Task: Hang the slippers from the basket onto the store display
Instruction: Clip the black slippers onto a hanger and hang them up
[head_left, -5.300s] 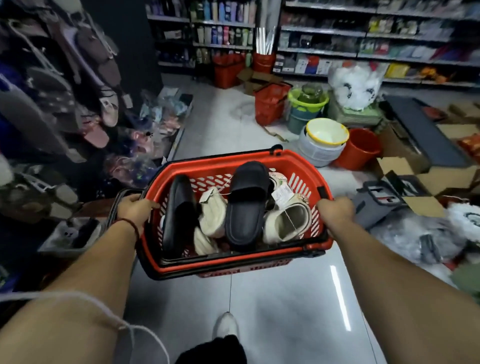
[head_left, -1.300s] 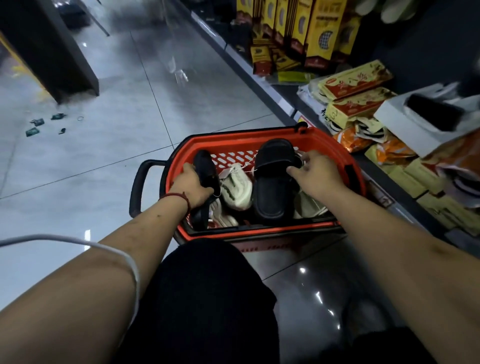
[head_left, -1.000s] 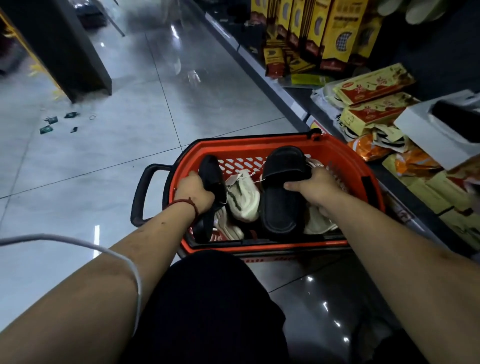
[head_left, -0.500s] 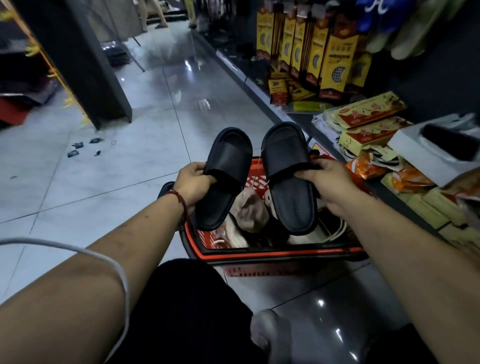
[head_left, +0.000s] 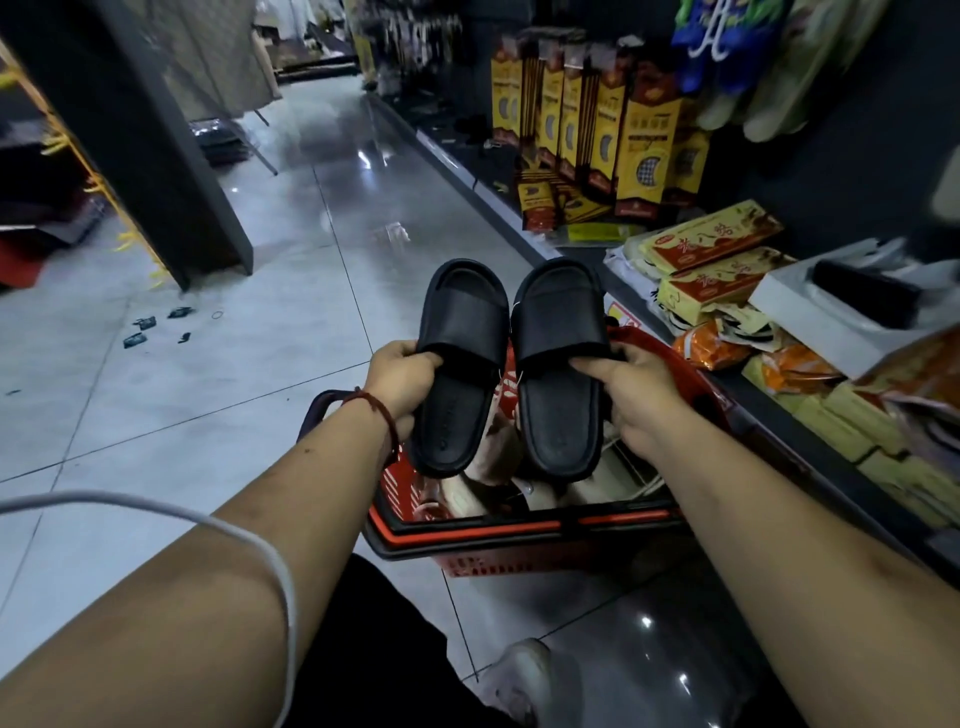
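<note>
Lifted clear of the red basket since the frame a second back, where they lay among the pale slippers, the left black slipper and the right black slipper now sit side by side above it. Both are held footbed toward me, toes pointing away, inner edges almost touching. My left hand is wrapped round the outer edge of the left one, thumb at the mouth of the strap. My right hand grips the right one the same way, a finger laid along the strap's lower edge. Each slipper lies just inboard of the hand holding it, so the pair sits between the two hands and directly over the basket. The basket stands on the floor against the low shelf that carries the yellow packets. Procedure for this step, as I judge it: keep the pair matched and level, bring the two together so one hand can carry both, then raise them rightward toward the hanging slippers on the dark display panel. I cannot see a free hook, or any hanger on this pair, from here, so confirm both before committing. Watch the boxed insoles standing on the shelf during the lift, because a wide swing could knock them.
</note>
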